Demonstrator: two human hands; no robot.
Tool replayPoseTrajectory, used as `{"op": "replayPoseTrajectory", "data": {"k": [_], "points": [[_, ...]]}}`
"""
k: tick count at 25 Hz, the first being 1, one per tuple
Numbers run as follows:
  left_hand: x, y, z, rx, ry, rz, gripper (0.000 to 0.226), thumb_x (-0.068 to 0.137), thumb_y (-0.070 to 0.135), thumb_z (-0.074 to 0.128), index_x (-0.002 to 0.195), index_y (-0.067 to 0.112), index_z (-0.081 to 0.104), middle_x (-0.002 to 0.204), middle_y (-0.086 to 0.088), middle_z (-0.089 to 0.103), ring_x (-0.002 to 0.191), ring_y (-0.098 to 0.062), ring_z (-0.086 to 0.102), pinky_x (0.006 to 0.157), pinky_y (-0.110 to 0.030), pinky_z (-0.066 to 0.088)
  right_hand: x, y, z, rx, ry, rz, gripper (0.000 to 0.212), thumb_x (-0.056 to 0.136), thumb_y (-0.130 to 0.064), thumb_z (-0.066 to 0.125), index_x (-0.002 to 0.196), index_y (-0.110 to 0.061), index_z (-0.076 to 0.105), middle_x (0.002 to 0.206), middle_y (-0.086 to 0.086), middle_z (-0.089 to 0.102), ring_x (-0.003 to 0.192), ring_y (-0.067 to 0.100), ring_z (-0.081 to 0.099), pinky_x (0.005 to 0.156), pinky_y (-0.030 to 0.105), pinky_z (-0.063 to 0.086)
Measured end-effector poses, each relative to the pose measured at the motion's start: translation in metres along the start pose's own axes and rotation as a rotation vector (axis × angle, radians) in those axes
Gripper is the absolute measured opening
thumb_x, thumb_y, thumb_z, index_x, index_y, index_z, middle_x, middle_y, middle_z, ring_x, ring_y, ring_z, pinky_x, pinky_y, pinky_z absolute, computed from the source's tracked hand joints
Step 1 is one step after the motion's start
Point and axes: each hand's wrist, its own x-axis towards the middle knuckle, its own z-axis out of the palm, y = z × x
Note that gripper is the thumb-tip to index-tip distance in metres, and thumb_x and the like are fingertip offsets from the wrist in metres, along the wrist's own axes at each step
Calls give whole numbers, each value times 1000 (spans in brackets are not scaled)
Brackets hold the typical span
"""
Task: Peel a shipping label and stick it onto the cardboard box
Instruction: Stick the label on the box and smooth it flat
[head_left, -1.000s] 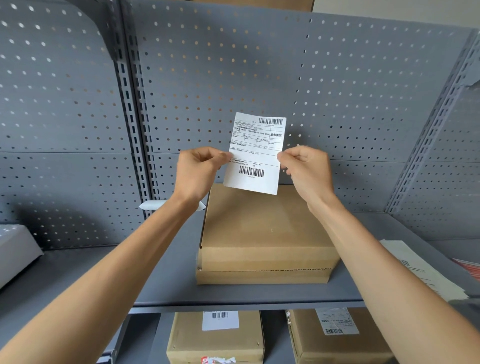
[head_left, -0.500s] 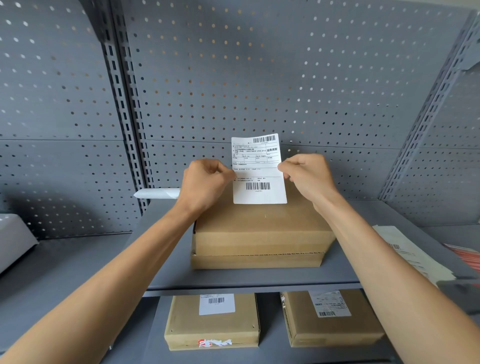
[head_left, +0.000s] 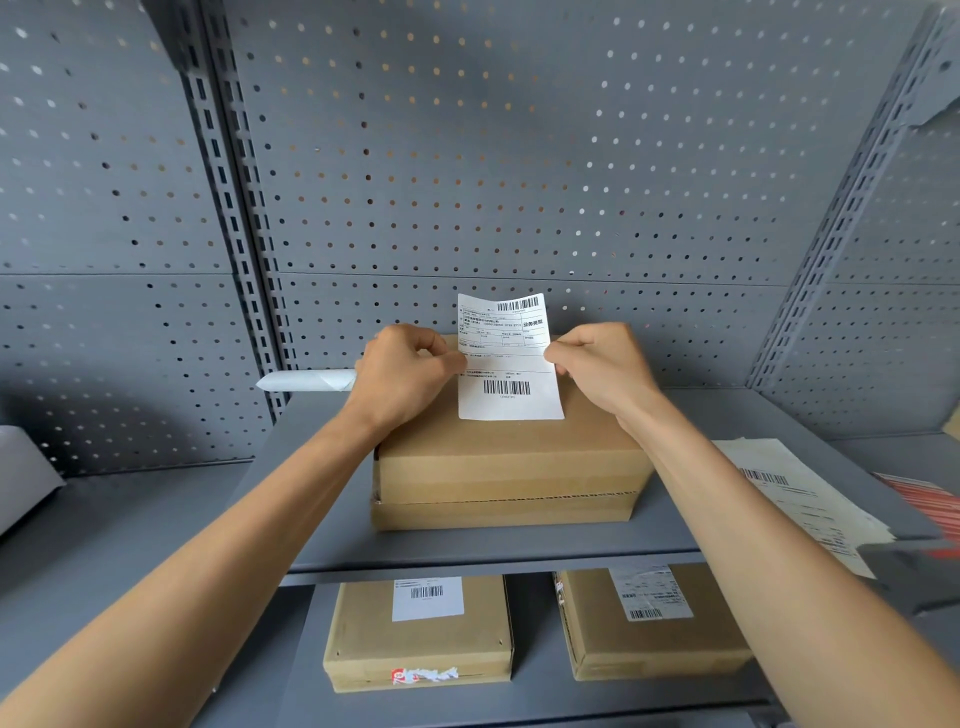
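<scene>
A white shipping label (head_left: 506, 358) with two barcodes is held by both side edges over a plain brown cardboard box (head_left: 511, 467) on the grey shelf. My left hand (head_left: 402, 376) pinches the label's left edge and my right hand (head_left: 602, 366) pinches its right edge. The label's lower end lies against the box top, while its upper end stands up and curls back toward the pegboard. Whether the lower end is stuck down cannot be told.
A rolled white paper (head_left: 306, 380) lies behind my left hand. Label sheets (head_left: 795, 499) lie on the shelf to the right. Two labelled boxes (head_left: 421, 631) (head_left: 654, 621) sit on the lower shelf. A grey pegboard (head_left: 467, 182) backs the shelf (head_left: 493, 548).
Both hands have lowered the label from mid-air down onto the box top, and the label has turned nearly square to the box.
</scene>
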Motion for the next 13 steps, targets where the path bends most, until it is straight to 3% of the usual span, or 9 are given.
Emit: {"op": "replayPoseTrajectory", "data": {"k": [5, 13], "points": [[1, -2, 0, 37, -49, -29, 23, 68, 44, 67, 69, 23, 75, 86, 2, 76, 91, -24, 66, 95, -50, 51, -1, 1, 2, -27, 0, -14, 12, 78, -14, 65, 71, -9, 73, 73, -3, 71, 68, 10, 60, 61, 26, 43], [5, -6, 2, 143, -69, 4, 16, 76, 36, 71, 67, 23, 73, 79, 5, 73, 91, -23, 63, 96, -53, 49, 2, 5, 5, -79, -14, -19, 10, 79, -15, 67, 74, -11, 74, 75, -4, 72, 70, 10, 62, 62, 26, 43]]}}
